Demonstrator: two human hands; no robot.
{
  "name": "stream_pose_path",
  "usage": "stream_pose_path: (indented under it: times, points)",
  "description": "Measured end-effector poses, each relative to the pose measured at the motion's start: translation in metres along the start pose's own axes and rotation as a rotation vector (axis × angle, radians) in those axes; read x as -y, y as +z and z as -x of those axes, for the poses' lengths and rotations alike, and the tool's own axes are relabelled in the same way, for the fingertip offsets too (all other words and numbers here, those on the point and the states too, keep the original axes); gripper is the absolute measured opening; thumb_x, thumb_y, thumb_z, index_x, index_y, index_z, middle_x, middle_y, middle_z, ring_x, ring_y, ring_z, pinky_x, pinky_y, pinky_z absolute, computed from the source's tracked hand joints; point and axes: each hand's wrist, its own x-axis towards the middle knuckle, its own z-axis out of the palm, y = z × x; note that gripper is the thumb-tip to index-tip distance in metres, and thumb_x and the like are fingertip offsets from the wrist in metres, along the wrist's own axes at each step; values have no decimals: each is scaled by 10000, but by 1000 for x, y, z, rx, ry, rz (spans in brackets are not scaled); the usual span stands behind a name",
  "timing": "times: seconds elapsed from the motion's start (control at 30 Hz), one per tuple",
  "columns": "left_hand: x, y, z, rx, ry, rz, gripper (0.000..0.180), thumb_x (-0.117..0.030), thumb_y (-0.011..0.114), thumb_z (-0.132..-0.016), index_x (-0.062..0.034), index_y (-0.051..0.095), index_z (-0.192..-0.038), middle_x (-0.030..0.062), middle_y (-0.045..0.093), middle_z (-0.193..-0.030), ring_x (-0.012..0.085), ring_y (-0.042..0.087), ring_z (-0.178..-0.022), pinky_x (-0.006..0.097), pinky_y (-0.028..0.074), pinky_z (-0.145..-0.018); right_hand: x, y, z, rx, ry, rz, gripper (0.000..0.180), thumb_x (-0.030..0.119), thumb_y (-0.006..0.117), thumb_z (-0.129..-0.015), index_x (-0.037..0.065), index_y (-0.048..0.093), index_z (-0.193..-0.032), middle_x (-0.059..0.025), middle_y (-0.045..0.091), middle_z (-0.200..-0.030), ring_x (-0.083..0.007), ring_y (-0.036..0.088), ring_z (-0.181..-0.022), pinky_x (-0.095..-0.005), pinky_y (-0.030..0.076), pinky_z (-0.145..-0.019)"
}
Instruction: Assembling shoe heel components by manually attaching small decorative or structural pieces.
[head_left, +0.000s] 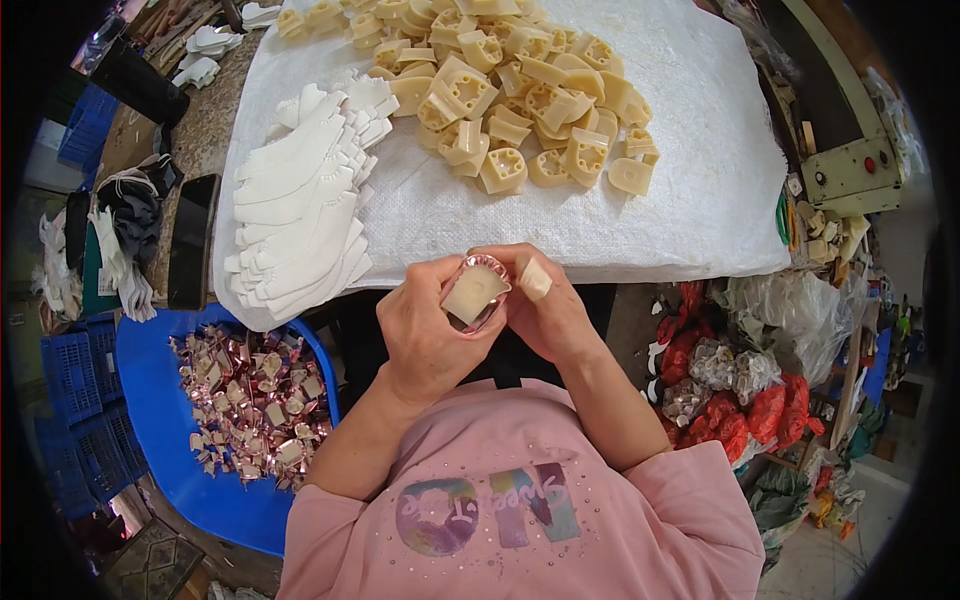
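Just in front of the table edge, I hold a shoe heel (474, 294) with both hands. Its beige end faces up, and shiny pink metallic covering wraps its sides, pleated along the rim. My left hand (425, 325) is closed around the near and left side of the heel. On the other side, my right hand (550, 320) presses its fingers to the rim; a pale wrap (535, 278) covers its thumb. Beyond lies a pile of bare beige plastic heels (520, 90). Left of them, white curved sheet pieces (300, 200) lie overlapped.
White woven cloth (690, 220) covers the table. At lower left, a blue tub (190, 490) holds many pink-covered heels (260, 400). A phone (194, 240) lies by the left edge. Red and clear plastic bags (740, 390) lie at right, below a green metal machine (850, 175).
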Motion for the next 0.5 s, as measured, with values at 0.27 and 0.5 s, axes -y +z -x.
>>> stream_pose_path:
  times: [0.27, 0.5]
  points:
    - [1, -10, 3, 77, 105, -134, 530, -42, 790, -596, 32, 539, -1057, 127, 622, -847, 229, 639, -661, 278, 512, -595, -4, 6, 4, -74, -358, 665, 282, 228, 461, -953, 29, 534, -1139, -51, 567, -1054, -133, 563, -818, -250, 458, -689]
    - [8, -14, 6, -22, 124, -102, 513, -45, 788, -605, 30, 557, -1057, 143, 634, -875, 227, 613, -626, 288, 501, -556, -13, 15, 2, -82, -130, 240, 239, 144, 457, -936, 17, 538, -1122, -42, 559, -1021, -100, 550, -838, -248, 462, -735]
